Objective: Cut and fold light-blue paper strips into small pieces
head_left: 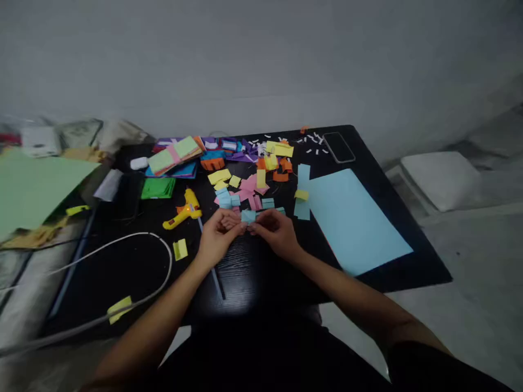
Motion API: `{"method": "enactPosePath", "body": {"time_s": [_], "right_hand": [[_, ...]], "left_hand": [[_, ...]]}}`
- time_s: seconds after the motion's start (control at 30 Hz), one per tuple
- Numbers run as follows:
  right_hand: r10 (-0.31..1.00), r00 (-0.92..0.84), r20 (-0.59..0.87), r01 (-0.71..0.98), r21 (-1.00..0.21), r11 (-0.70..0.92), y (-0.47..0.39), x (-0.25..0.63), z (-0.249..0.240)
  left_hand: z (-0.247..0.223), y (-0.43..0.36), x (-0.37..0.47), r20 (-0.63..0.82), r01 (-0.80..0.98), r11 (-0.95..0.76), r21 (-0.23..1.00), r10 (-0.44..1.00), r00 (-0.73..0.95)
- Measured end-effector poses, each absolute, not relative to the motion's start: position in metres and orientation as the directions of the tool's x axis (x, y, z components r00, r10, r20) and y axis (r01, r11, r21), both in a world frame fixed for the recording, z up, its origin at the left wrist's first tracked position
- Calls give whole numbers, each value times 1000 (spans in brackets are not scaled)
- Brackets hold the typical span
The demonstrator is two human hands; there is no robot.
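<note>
Blue paper piece (pixel 248 216) is sitting pinched between my left hand (pixel 218 238) and right hand (pixel 278 235), just above the black surface (pixel 253 272). Coloured scraps (pixel 245 188), a glue gun (pixel 182 211) and a blue sheet (pixel 351 218) are lying around; a grey wall is rising behind.

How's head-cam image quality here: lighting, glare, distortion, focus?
Head view: dim overall, soft throughout. A glare patch sits on the black table near its front edge. Wide-angle bending curves the table edges and far wall. The left hand and right hand pinch a small blue paper piece, slightly blurred; the scraps behind lack crisp edges.
</note>
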State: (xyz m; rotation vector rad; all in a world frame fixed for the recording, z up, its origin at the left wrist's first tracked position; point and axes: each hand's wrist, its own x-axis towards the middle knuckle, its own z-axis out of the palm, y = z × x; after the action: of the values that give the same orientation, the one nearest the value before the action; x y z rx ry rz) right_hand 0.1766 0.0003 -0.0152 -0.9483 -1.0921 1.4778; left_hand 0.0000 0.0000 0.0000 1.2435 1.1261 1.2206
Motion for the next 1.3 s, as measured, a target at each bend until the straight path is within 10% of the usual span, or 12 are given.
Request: {"method": "enactPosePath", "body": {"time_s": [1.3], "right_hand": [[972,-232,-48,-212,-972,-99,7,179,-21]], "left_hand": [[-9,0,-6,27,97,-41,994,990,141]]}}
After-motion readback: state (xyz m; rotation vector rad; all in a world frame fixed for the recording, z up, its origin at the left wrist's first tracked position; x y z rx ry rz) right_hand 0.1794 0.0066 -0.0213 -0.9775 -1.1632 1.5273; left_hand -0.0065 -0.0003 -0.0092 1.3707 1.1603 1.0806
